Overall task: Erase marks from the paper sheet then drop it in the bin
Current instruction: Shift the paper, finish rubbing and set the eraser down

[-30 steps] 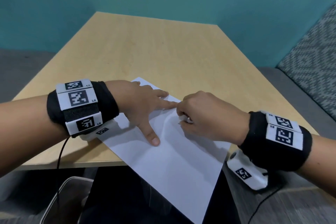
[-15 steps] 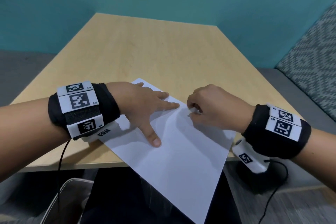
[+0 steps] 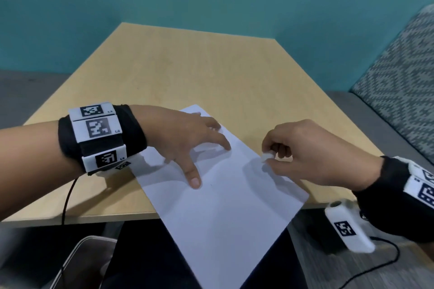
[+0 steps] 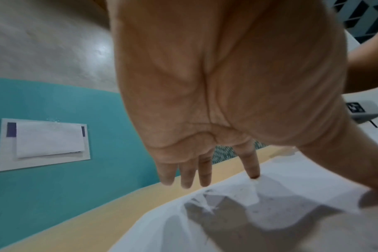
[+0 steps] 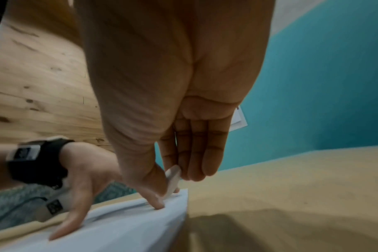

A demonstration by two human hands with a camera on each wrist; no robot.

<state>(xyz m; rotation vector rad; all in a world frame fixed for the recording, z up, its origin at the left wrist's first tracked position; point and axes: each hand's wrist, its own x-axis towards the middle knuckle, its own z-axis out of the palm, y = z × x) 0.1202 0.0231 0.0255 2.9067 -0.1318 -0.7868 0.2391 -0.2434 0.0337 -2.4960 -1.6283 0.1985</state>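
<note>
Both hands work over the one paper sheet [image 3: 220, 197] in front of me. My left hand [image 3: 187, 138] is spread flat, with fingertips [image 4: 254, 175] and thumb pressing the sheet down on the counter [image 3: 199, 65]. My right hand [image 3: 305, 155] is closed in a pinch on a small white eraser [image 3: 266, 157], held between thumb and forefinger right at the sheet's right-hand edge; in the right wrist view the eraser [image 5: 173, 179] stands close above the paper's corner, and I cannot tell whether it touches.

What matters next is how the sheet lies. It sits askew, its long axis running from the far left, by my left hand, toward me and to the right. Its near end hangs off the counter's front edge over my lap. Below and to my left, under the counter's edge, I see the rim of a pale bin [image 3: 77, 256]. So the bin is on my left hand's side, and the overhanging end of the sheet is already nearer to it than the far end is. I judge the left hand better placed to carry the sheet down there, while the right first has to be done with the eraser.

By count: one sheet, one eraser, one bin, two hands. I see no clear marks left on the paper; at most a faint speck near my left thumb.
</note>
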